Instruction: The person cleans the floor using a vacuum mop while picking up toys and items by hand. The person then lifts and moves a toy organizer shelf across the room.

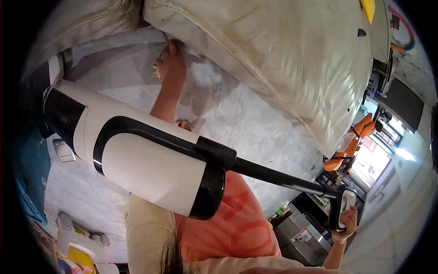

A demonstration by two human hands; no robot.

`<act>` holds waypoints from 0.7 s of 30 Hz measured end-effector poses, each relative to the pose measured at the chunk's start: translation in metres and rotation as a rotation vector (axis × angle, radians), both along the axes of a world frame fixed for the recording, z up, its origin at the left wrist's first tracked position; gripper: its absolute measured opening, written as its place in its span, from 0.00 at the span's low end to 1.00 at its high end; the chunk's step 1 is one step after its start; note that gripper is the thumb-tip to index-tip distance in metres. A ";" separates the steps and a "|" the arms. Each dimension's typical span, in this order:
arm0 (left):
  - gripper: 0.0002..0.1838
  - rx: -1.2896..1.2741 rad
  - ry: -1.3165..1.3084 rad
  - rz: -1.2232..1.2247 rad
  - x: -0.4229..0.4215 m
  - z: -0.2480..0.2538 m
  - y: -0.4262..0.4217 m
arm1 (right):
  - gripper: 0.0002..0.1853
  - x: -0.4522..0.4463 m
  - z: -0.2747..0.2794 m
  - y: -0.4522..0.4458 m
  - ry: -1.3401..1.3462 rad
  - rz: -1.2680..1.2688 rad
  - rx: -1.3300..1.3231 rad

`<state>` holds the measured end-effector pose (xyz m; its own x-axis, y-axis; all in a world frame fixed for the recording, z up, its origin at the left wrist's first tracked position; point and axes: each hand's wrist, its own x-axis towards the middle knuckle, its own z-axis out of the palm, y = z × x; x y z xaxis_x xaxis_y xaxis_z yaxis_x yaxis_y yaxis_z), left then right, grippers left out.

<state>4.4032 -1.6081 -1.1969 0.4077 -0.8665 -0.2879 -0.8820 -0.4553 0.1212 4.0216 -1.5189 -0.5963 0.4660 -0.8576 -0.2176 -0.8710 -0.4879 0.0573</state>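
My right hand (346, 223) is wrapped round the black and white handle of an upright floor cleaner (150, 169). Its white and black body slants across the view, with its dark head end at the left. Behind the cleaner my left arm stretches forward. My left hand (172, 64) is down at the grey floor (228, 105), by the lower edge of a beige sofa (273, 59). Its fingers are curled, and a small crumpled pale-yellow piece (156, 71) shows at them; what it is I cannot make out. The floor near that hand has darker, wet-looking patches.
A flat rectangular phone-like thing (65, 150) lies on the floor beside the cleaner. Teal fabric (29, 169) hangs at the left. A white and yellow plastic piece (77, 246) is at the lower left. Orange chairs (358, 141) and a cabinet (296, 228) stand at the right.
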 end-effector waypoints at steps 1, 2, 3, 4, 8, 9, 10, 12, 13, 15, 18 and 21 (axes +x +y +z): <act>0.25 -0.140 -0.013 0.014 -0.004 -0.010 0.013 | 0.11 0.003 0.000 0.001 0.017 -0.007 0.010; 0.24 -0.273 -0.025 0.027 -0.008 -0.016 0.027 | 0.11 0.002 0.003 0.003 0.020 -0.012 0.018; 0.24 -0.267 -0.026 0.023 -0.011 -0.010 0.039 | 0.11 -0.002 0.004 0.007 0.011 -0.024 0.024; 0.22 -0.191 0.020 0.047 -0.012 -0.004 0.051 | 0.12 -0.003 0.004 0.010 -0.001 -0.036 0.026; 0.16 -0.114 0.048 0.109 -0.003 0.003 0.086 | 0.14 -0.007 0.009 0.024 -0.072 -0.091 0.093; 0.16 -0.104 0.051 0.110 -0.002 0.004 0.096 | 0.17 -0.011 0.005 0.033 0.013 -0.098 0.020; 0.17 -0.075 0.124 0.170 0.001 0.007 0.102 | 0.13 0.000 0.007 0.031 -0.043 -0.094 0.127; 0.17 -0.050 0.193 0.233 0.019 0.001 0.119 | 0.12 -0.012 0.006 0.043 -0.065 -0.075 0.134; 0.18 -0.001 0.439 0.260 0.037 -0.024 0.146 | 0.12 -0.012 0.009 0.049 -0.060 -0.088 0.190; 0.19 0.066 0.748 0.376 0.041 -0.023 0.203 | 0.14 -0.032 0.018 0.067 -0.086 -0.020 0.317; 0.20 -0.005 0.895 0.820 0.006 0.026 0.320 | 0.18 -0.033 0.028 0.095 -0.146 0.040 0.495; 0.20 -0.312 1.520 1.569 0.015 0.149 0.388 | 0.21 -0.057 0.040 0.143 -0.100 0.063 0.462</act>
<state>4.4178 -1.2201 -1.0479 0.2875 -0.2280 -0.9302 0.8745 -0.3336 0.3521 3.9650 -1.3763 -0.5564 0.5518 -0.6510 -0.5213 -0.8293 -0.4944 -0.2604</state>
